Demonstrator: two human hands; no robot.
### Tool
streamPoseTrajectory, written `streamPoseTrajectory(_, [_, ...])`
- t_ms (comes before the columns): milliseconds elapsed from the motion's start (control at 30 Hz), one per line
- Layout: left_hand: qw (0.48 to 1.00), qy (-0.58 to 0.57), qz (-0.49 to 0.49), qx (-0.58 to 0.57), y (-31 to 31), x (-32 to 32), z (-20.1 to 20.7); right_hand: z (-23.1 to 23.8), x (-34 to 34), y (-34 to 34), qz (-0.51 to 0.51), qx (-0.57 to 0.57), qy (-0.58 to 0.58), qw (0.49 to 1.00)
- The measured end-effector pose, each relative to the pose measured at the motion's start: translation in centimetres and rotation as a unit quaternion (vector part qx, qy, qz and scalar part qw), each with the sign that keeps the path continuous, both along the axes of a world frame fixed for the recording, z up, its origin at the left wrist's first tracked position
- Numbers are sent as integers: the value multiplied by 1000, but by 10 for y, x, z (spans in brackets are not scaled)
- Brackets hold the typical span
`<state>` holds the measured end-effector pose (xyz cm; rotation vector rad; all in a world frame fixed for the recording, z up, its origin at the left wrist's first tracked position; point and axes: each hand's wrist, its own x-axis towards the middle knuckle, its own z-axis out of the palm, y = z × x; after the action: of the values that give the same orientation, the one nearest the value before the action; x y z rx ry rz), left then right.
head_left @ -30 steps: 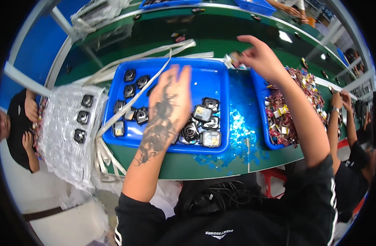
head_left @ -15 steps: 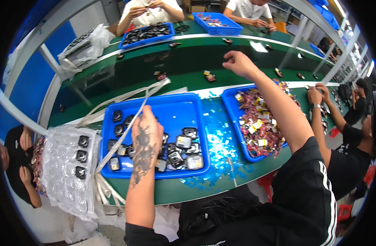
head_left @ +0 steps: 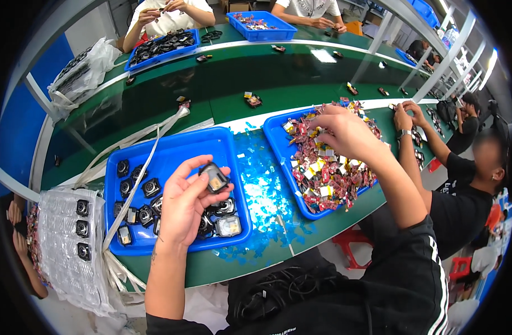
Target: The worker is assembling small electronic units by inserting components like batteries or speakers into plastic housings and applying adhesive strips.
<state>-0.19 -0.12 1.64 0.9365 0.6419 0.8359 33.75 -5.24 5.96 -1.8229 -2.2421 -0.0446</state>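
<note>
My left hand (head_left: 180,209) is raised over the near part of a blue tray (head_left: 172,146), its fingers closed around a small black square case (head_left: 215,177) with a pale panel on its face. In that tray lie several similar black cases (head_left: 151,188), some showing round centres and others pale panels. My right hand (head_left: 348,133) is over a second blue tray (head_left: 286,176), at the far side of a heap of small red, yellow and white parts (head_left: 327,173). Its fingers are curved and apart, with nothing visible between them.
Blue scraps (head_left: 261,195) are strewn between the trays. White straps (head_left: 149,153) cross the left tray. A clear plastic blister tray (head_left: 71,262) stands at the left. Small assemblies (head_left: 253,100) sit on the green belt (head_left: 222,81). A co-worker's hands (head_left: 404,114) are at the right.
My left hand has come up from the cases and turned, now showing a black case in its grip. My right hand has drawn back from above the belt to the heap of parts.
</note>
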Motion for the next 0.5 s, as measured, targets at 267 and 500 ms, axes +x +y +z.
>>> streamPoseTrajectory(267, [998, -11, -62, -27, -12, 5, -1, 4, -1, 1, -58, 44, 128, 989])
streamPoseTrajectory(500, [999, 1, -33, -16, -12, 2, -4, 19, 5, -20, 21, -40, 24, 999])
